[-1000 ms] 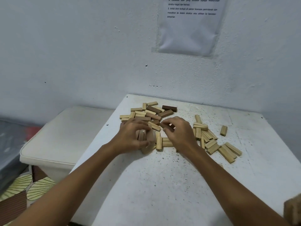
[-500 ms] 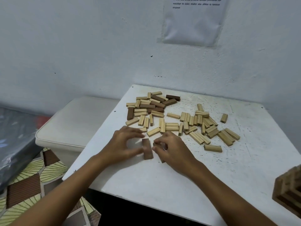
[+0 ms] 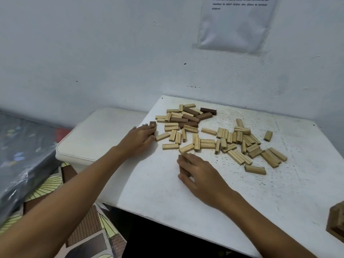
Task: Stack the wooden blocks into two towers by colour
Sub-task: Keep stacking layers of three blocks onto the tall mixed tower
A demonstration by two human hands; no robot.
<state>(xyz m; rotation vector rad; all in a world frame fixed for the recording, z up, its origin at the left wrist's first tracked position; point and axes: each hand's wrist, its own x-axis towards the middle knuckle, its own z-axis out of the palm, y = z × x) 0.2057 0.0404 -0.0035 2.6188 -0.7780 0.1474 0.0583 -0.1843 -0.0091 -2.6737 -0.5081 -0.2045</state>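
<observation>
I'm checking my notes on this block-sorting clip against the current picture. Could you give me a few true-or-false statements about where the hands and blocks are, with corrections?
1. The left hand is at a dark block near the table's left edge. True.
2. The right hand is raised well above the table. False: it rests low on the table, fingers on a dark block.
3. Most loose blocks are dark brown. False: the light blocks far outnumber the dark ones.
4. A printed sheet hangs on the wall behind the table. True.
5. The dark blocks cluster lies at the far side of the heap. True.
</observation>
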